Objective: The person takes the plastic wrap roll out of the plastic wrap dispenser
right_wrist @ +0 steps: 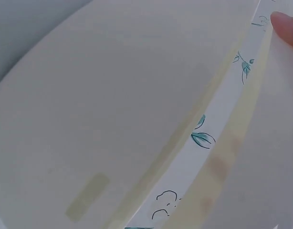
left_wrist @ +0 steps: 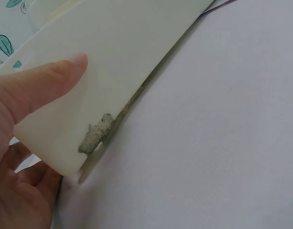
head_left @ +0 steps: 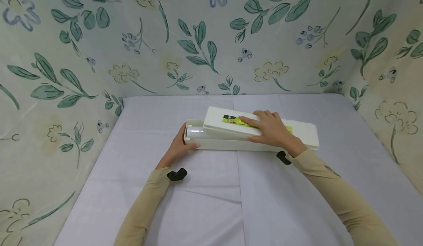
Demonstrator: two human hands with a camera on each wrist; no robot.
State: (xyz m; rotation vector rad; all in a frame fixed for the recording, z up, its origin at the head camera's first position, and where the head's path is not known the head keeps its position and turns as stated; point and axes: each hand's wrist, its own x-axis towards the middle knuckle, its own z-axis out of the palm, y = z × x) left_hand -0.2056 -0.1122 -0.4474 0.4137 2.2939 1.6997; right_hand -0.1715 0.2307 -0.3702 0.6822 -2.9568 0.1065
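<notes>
A long white plastic box (head_left: 224, 145) lies across the table, its left end uncovered. A roll that looks like clear plastic film (head_left: 195, 132) shows inside that end. My left hand (head_left: 178, 149) grips the box's left end, with the thumb (left_wrist: 65, 74) on the front wall and the fingers behind and under the corner. Over the white lid (head_left: 214, 124) my right hand (head_left: 272, 130) spreads and holds it by its edges. The lid sits tilted, its left end raised above the box. A yellow-green and black label (head_left: 231, 119) on top is partly covered by that hand.
A pale cloth with creases covers the table (head_left: 205, 209). Behind it and at both sides hangs a curtain (head_left: 205, 80) with leaves and flowers. A grey, torn-looking patch (left_wrist: 96, 136) marks the box's lower edge. Black camera mounts (head_left: 177, 174) sit at the wrists.
</notes>
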